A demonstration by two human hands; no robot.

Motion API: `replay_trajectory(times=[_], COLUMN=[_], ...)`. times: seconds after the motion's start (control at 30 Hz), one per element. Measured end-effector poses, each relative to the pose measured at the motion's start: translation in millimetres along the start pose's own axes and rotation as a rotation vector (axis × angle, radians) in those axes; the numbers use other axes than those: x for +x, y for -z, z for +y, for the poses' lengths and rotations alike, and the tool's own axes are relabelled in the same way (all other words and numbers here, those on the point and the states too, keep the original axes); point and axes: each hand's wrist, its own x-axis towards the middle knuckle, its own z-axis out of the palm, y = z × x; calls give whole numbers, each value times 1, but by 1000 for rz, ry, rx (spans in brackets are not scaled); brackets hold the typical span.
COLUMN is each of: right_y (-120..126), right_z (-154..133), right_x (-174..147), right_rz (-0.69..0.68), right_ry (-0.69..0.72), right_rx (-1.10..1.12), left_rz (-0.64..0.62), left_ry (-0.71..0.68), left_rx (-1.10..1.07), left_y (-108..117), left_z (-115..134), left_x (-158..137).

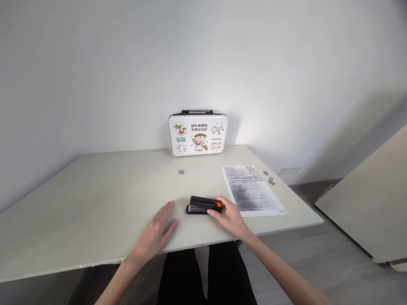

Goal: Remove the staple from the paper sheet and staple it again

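A black stapler (202,201) with an orange part at its rear end lies on the table near the front edge, its nose pointing left. My right hand (229,217) grips its rear end, thumb on the near side and fingers over the far side. The stapler's top arm is raised a little above its base at the nose. To the left of it, my left hand (155,232) rests flat on the table with thumb and fingers apart, holding nothing. A printed sheet of paper (270,199) lies right of the stapler, partly behind my right hand.
Small strips of staples (181,172) lie at mid-table; more staple strips (271,181) sit by the right edge beyond the paper. A white case (199,135) with cartoon prints stands against the wall at the back. The pale table (95,199) ends close to my legs.
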Motion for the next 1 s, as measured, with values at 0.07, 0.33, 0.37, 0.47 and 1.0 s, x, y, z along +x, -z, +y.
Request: replay_trajectory(times=[0.07, 0.33, 0.37, 0.47, 1.0], right_y=[-13, -25, -25, -23, -24], right_z=[-2, -5, -6, -8, 4], right_x=[7, 10, 9, 7, 10], right_rz=[-29, -44, -40, -22, 34], right_ry=[6, 24, 16, -18, -17], right_rx=[10, -12, -7, 31, 66], left_rz=[25, 75, 80, 89, 161], left_ry=[-9, -3, -5, -8, 306], left_rx=[8, -4, -7, -23, -496], left_y=[-3, -8, -9, -12, 12], left_z=[3, 4, 3, 1, 16], left_x=[-1, -5, -5, -5, 2])
